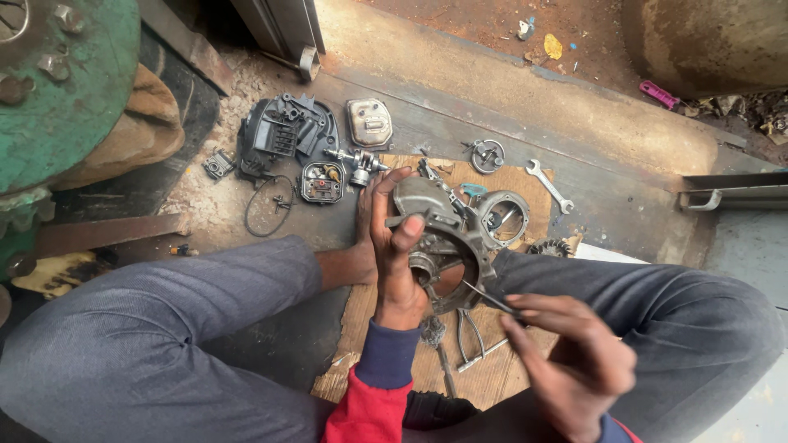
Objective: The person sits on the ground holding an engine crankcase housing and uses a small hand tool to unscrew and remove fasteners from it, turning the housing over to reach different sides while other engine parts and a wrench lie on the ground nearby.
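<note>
so this is the poking-around-inside stage on a small engine teardown. the left hand (396, 262) is wrapped around the grey cast-metal engine crankcase housing (447, 238), fingers curled over its top edge and thumb pressed on the rim, keeping it propped up at a tilt over the worn brown cardboard sheet (492, 373) laid on the floor between the knees. the right hand (574, 365) is pinched narrow around a thin dark metal pick or small screwdriver (486, 297), its tip sitting right at the lower lip of the round opening in the housing. it's a bit motion-blurred so i can't tell exactly what the tip is touching, could be a seal, a clip or just gunk. my read is the next bit wants a firm hold from the left so the casting doesn't twist, and a small controlled lever with the tool rather than a jab, since slipping would gouge the bore or stab the holding palm. stripped parts sit well apart up top: a black plastic cover (283, 131), a silver rectangular metal cap (369, 123), a silver open-ended spanner (548, 184), and a pair of pliers (469, 336) lying on the cardboard just under the housing.
</note>
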Demonstrator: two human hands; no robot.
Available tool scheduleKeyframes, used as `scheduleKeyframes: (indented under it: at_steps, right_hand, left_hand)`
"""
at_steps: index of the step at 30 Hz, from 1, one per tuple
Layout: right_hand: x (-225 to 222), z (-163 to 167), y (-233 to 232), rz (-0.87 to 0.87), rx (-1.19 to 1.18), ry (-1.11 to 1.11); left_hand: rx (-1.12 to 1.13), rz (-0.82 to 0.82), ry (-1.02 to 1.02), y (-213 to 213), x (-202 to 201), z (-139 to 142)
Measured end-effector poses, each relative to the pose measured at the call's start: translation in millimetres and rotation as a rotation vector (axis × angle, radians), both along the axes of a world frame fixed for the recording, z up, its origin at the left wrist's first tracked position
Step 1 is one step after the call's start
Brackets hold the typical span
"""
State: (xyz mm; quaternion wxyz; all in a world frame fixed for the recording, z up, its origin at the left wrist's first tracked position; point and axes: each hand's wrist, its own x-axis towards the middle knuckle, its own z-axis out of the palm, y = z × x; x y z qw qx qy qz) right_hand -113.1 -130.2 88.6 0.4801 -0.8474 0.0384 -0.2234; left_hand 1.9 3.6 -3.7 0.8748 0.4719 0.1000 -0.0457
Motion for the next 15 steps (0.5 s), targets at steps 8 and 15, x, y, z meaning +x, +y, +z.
scheduleKeyframes:
  at_steps: [8,15]
  right_hand:
    - [9.4,-3.2,14.4,0.123,-0.276,-0.053]
    - [8.0,-6.0,16.7,0.083,-0.226,-0.102]
  left_hand:
    - [0.033,0.099,0.02,-10.8,-4.3,6.4]
    - [0.064,0.074,-0.072,-11.5,-7.1,9.8]
